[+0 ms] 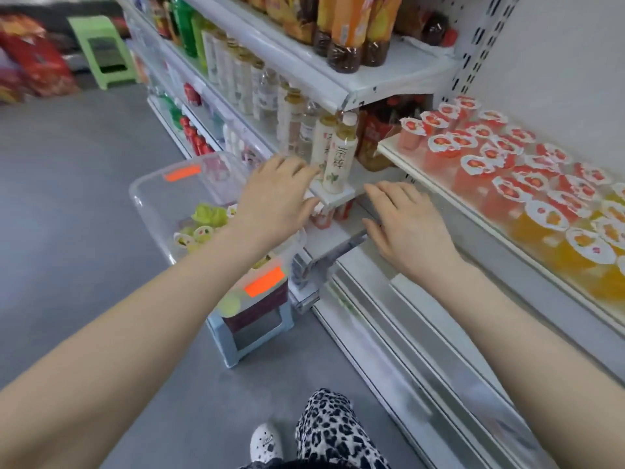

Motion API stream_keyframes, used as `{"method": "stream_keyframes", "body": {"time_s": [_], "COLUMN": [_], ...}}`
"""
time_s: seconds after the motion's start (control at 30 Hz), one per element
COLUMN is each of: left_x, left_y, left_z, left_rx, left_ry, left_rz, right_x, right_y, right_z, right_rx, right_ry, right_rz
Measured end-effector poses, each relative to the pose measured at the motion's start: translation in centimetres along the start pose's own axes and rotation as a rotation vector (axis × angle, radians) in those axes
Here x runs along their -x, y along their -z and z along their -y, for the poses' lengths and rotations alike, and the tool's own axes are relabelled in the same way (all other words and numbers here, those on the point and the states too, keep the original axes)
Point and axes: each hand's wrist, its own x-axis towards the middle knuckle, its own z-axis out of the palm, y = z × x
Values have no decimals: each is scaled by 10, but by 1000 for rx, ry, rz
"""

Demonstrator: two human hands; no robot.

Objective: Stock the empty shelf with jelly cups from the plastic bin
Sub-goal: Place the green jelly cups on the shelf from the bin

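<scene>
Left hand [277,198] extends from 8 o'clock, palm down, fingers relaxed toward 1 o'clock; right hand [409,225] extends from 4 o'clock, palm down, fingers spread toward 11 o'clock; neither grips anything.

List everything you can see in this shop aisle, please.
Clear plastic bin: one, orange labels, on a stool beside the shelves.
Pale blue plastic stool: one, under the bin.
Yellow-green jelly cups: several, in the bin.
Red jelly cups: many, far end of the white metal shelf at right.
Orange jelly cups: many, near end of that shelf.
Pale tea bottles: several, beige, neighbouring shelf.
Orange-labelled drink bottles: several, top shelf.
Green plastic stool: one, far left.
Hands: two, bare, empty; left hand beside the tea bottles, right hand by the jelly shelf.
</scene>
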Motion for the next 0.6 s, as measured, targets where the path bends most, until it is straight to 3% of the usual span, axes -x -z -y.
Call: {"method": "stream_keyframes", "body": {"time_s": [0.37, 0.6], "left_x": [92, 136], "left_y": [-67, -115], "left_z": [120, 154], "left_rx": [-11, -50], "left_ry": [507, 685], "left_rz": [115, 133], "right_x": [-93, -135], "right_y": [-131, -219], "right_z": [73, 108], "right_rx": [-280, -373], "right_ry": [322, 453], "right_rz": [165, 579]}}
